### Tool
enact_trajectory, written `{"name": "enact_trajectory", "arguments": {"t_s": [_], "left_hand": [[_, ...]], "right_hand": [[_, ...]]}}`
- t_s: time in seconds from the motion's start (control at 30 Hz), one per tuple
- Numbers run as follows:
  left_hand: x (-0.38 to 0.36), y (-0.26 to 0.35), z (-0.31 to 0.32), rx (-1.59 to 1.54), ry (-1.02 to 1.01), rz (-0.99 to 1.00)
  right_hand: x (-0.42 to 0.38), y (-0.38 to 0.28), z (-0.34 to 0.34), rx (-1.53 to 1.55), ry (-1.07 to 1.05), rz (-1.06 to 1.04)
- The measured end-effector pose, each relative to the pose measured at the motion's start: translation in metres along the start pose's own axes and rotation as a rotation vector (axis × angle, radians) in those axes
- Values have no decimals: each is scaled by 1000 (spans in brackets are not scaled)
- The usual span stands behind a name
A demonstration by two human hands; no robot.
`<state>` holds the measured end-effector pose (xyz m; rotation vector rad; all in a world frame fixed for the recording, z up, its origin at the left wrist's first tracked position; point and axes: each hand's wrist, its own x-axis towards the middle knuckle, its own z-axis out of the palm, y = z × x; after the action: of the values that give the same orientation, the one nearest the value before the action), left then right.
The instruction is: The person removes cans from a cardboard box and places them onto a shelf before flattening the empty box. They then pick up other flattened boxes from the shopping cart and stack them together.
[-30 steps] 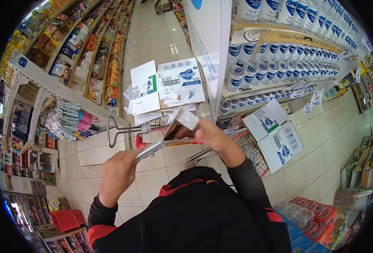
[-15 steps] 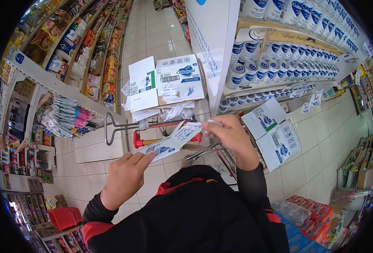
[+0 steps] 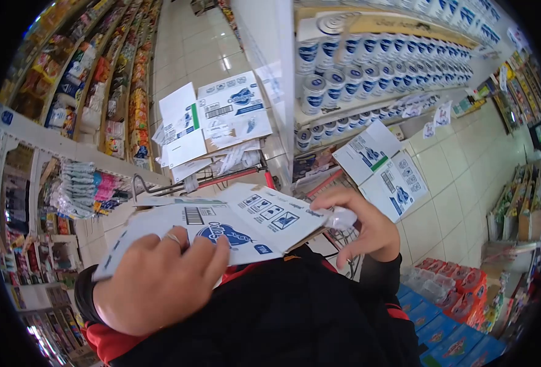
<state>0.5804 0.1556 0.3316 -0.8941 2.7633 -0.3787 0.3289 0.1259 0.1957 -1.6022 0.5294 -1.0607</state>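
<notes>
Both hands grip a flattened carton (image 3: 234, 223): left hand (image 3: 154, 281) fingers pressed on top at 7 o'clock, right hand (image 3: 365, 229) pinching its 3 o'clock edge.

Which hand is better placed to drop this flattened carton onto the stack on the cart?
Left, probably. The left hand lies flat across the flattened carton and carries most of it; the right hand only pinches its far corner beside crumpled tape.
</notes>
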Motion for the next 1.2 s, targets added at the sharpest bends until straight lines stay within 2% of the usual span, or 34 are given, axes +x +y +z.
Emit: {"name": "enact_trajectory", "arguments": {"t_s": [0.13,0.2,0.27,0.3,0.47,0.53,0.7,0.77,0.9,0.97,1.1,1.17,1.2], "left_hand": [[21,18,-5,80,22,190],[29,29,-12,110,3,256],[38,38,-22,152,-114,307],[42,41,-25,156,-114,339],[61,52,-35,207,-196,378],[66,54,-38,219,-218,409],[71,57,-43,240,-240,447],[72,56,-44,234,-225,438],[73,55,-45,209,-261,445],[73,52,-44,216,-248,470],[73,52,-45,175,-268,422],[72,50,-43,177,-233,449],[72,49,-42,176,-233,446]], "right_hand": [[-51,15,-10,3,40,1],[-68,20,-7,96,150,33],[-77,28,-7,-22,153,-64],[-81,28,-5,36,147,-22],[-86,19,8,-165,157,-59],[-89,19,12,-302,136,-140],[-95,21,5,-276,91,-152],[-95,22,4,-316,122,-238],[-103,24,4,-334,134,-278],[-102,13,11,-450,261,-134],[-102,19,21,-654,349,-168],[-106,24,19,-752,316,-330],[-104,24,18,-751,312,-330]]}}
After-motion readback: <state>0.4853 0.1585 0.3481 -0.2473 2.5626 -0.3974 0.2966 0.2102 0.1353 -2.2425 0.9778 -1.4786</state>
